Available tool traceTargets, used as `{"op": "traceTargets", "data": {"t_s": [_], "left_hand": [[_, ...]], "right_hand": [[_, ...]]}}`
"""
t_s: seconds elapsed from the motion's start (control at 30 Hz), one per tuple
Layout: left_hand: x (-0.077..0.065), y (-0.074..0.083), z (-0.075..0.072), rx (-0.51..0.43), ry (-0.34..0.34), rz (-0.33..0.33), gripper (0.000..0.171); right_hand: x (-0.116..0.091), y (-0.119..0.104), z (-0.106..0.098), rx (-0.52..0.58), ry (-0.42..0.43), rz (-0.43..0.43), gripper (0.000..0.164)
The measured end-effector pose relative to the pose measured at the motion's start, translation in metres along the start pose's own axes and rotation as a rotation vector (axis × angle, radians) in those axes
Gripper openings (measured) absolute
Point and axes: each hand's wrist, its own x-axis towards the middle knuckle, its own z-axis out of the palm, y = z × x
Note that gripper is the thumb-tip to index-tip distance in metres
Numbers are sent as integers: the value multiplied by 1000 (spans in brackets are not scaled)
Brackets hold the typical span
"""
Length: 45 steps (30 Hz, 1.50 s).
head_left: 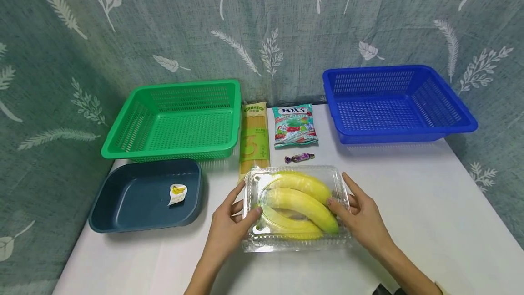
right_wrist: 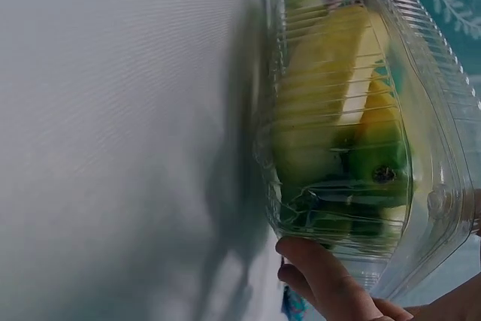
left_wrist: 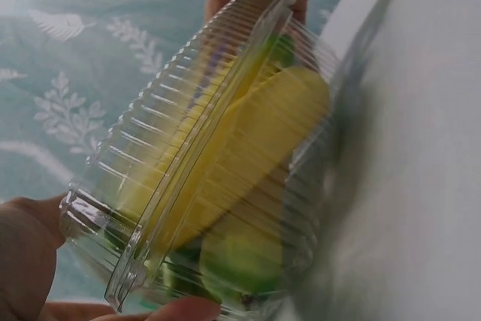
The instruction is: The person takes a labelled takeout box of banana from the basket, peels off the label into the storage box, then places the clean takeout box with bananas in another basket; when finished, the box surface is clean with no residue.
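Observation:
A clear plastic clamshell box (head_left: pixel 294 244) with its lid down holds several yellow bananas (head_left: pixel 303 199), greenish at their tips. My left hand (head_left: pixel 230 223) grips its left end, thumb over the lid's edge and fingers along the side. At the opposite end my right hand (head_left: pixel 364 220) holds the box the same way, with the thumb on top. In the right wrist view, fingers (right_wrist: pixel 319 272) curl at the end of the box, close over the white table. Both wrist views show the ribbed walls and the bananas through them.
Behind the box lie a noodle packet (head_left: pixel 254 138), a candy bag (head_left: pixel 295 125) and a purple wrapped candy (head_left: pixel 299 158). A green basket (head_left: pixel 172 153) and a dark blue tub (head_left: pixel 143 228), with a banana sticker (head_left: pixel 178 194) inside, stand left. A blue basket (head_left: pixel 393 138) stands back right.

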Motion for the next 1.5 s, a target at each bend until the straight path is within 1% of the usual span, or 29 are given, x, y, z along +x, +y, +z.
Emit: {"op": "traceTargets", "data": {"t_s": [0.07, 0.17, 0.33, 0.43, 0.63, 0.83, 0.97, 1.13, 1.23, 1.27, 1.37, 1.5], "left_hand": [[-1, 3, -2, -21, 6, 3, 77], [-1, 8, -6, -25, 12, 22, 76], [3, 23, -12, 25, 28, 82, 74], [5, 34, -16, 70, 45, 113, 74], [10, 54, -26, 112, 60, 151, 73], [13, 68, -37, 174, 65, 159, 73], [14, 76, -44, 186, 59, 172, 74], [16, 86, -53, 246, 63, 204, 72], [17, 93, -61, 277, 66, 222, 70], [17, 95, -64, 279, 64, 221, 69], [19, 101, -73, 284, 60, 222, 69], [20, 108, -85, 254, 53, 221, 68]], "right_hand": [[0, -2, 1, -7, 1, -20, 82], [1, -8, 3, -22, 3, -45, 80], [6, -22, 3, -67, 16, -101, 77], [10, -31, 3, -99, 27, -123, 76], [18, -49, 2, -129, 27, -169, 75], [24, -63, 2, -119, 12, -217, 74], [28, -72, 3, -102, -4, -241, 74], [33, -82, 7, -92, -18, -244, 75], [37, -87, 11, -123, -15, -243, 76], [38, -89, 13, -136, -13, -241, 76], [42, -94, 19, -127, -22, -237, 77], [50, -100, 27, -46, -56, -255, 78]]}}
